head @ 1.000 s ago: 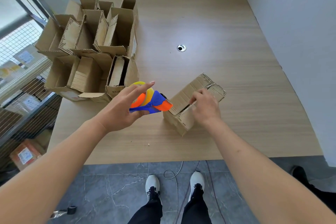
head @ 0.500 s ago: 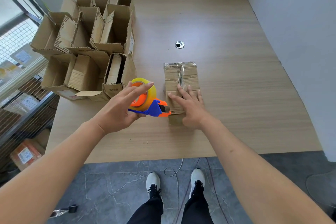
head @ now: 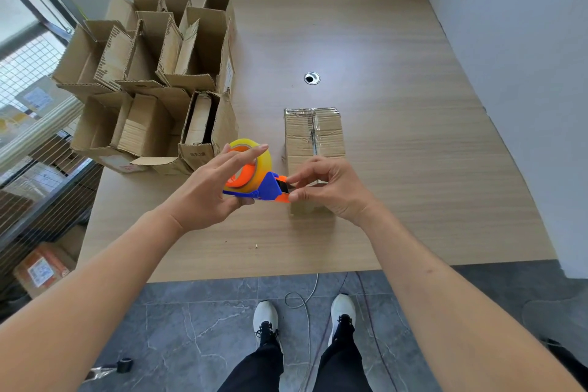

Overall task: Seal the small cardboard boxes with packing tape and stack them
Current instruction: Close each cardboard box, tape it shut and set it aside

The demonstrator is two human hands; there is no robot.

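I see my left hand (head: pixel 206 197) in the middle of the frame holding the blue-and-orange plastic tape dispenser (head: pixel 254 183) with its yellowish roll of clear packing tape (head: pixel 262 159) — the thumb is tucked under the blue body and the fingers lie fairly straight across the roll's orange hub. My right hand (head: pixel 331 188), just to the right of it, has its fingers curled with thumb and forefinger pinched together at the dispenser's orange nose; I think they are nipping the loose tape end there, though the tape itself is too clear to make out.

Right behind that hand, centre of the frame, lies the small closed brown cardboard box (head: pixel 313 137) flat on the pale wooden table (head: pixel 397 105), a shiny strip of tape running along its top seam and across its far edge. Its near end is hidden by my right hand.

In the upper left of the frame a cluster of open brown cardboard boxes (head: pixel 159 79) stands on the same table with flaps raised — well apart from the taped box. A round metal cable grommet (head: pixel 311 78) sits in the tabletop above the taped box. At the bottom, white shoes (head: pixel 265 317) stand on grey stone floor tiles (head: pixel 191 328).
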